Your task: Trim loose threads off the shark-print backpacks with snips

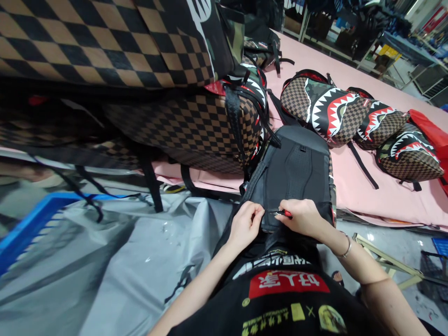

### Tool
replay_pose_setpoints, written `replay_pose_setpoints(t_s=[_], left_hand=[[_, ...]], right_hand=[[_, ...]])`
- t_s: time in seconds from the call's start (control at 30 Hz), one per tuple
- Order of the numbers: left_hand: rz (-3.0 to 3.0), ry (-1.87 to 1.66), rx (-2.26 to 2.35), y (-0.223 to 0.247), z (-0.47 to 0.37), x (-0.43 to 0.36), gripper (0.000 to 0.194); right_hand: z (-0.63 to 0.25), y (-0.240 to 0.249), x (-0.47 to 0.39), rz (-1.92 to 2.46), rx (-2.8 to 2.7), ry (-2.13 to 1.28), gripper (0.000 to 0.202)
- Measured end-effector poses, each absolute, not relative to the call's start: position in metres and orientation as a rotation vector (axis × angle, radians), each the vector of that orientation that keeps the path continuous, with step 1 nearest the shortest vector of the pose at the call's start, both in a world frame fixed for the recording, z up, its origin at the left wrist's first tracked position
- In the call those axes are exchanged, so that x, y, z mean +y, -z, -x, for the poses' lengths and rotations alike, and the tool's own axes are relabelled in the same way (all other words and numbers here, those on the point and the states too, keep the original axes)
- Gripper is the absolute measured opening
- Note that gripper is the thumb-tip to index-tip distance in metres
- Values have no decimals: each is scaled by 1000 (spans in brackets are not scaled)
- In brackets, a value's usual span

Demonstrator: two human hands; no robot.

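Note:
A black backpack [297, 163] leans against the table's edge in front of my body, its padded back panel and straps facing me. Low on that panel, my right hand [301, 215] is closed around a small pair of thread snips [287, 213] with red on the handle, the dark tip pointing left. Just left of the tip, my left hand [246, 223] is pinched at the backpack's lower edge. What lies between those fingertips is too small to make out.
Checkered backpacks [196, 126] are piled at the left, overhanging the pink table [378, 186]. Several shark-mouth bags [332, 109] lie at the right, beside a red bag [429, 135]. A blue crate [38, 214] with grey sheeting [140, 252] stands below left.

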State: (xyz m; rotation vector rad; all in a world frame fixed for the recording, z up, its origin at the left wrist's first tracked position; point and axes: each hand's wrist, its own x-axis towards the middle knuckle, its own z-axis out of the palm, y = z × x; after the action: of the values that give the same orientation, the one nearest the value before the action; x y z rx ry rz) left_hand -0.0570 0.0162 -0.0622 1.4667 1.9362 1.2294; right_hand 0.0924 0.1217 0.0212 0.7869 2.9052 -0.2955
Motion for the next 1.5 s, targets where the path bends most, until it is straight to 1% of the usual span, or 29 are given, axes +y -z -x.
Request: replay_pose_setpoints(t_s=[0.2,0.3,0.33,0.4,0.47,0.5,0.63,0.8,0.9,0.97,1.03,1.1,1.2,1.27,1.37,1.43,1.5], left_hand=[[-1453,-1216,1903,60,55,16,19],[-1410,-1275,1895,57,56,15,20],[-1376,-1320,1868,56,58,15,21],[-1313,-1417,1710,53,65,15,31],[-1301,-1440,1529,52,74,18,41],[-1317,-1418,1506,53,78,21,43],[-1546,-1238,1839,59,88,36,25],[-1986,-861,2084,60,87,49,23],[-2185,-588,2106,51,86,53,20],[-2257,-523,2062,46,88,55,19],[-2247,-613,1977,46,92,56,18],[-2108,-811,1901,50,97,56,16],[-1681,-1110,1899,59,104,54,13],[-1391,-1239,1894,63,105,51,15],[-1193,-1289,1811,63,104,48,24],[-1260,-1235,1825,61,101,48,25],[-1413,-1188,1888,60,99,51,22]], right_hand=[[-83,-23,121,-693,2896,269,18],[-84,-20,123,-659,2907,293,18],[-85,-19,124,-663,2916,313,19],[-89,-15,125,-711,2953,378,20],[-94,-11,125,-810,3003,454,21],[-97,-8,126,-872,3026,486,21],[-107,4,124,-1078,3069,579,21],[-117,11,119,-1219,3037,665,20],[-118,13,119,-1252,3046,690,20],[-116,14,119,-1260,3064,708,20],[-115,14,119,-1262,3080,734,20],[-114,14,119,-1270,3083,753,20],[-115,15,119,-1305,3063,759,21],[-117,15,119,-1334,3052,760,21],[-117,15,119,-1356,3053,771,21],[-117,16,119,-1358,3050,783,22],[-116,17,118,-1368,3043,819,22]])
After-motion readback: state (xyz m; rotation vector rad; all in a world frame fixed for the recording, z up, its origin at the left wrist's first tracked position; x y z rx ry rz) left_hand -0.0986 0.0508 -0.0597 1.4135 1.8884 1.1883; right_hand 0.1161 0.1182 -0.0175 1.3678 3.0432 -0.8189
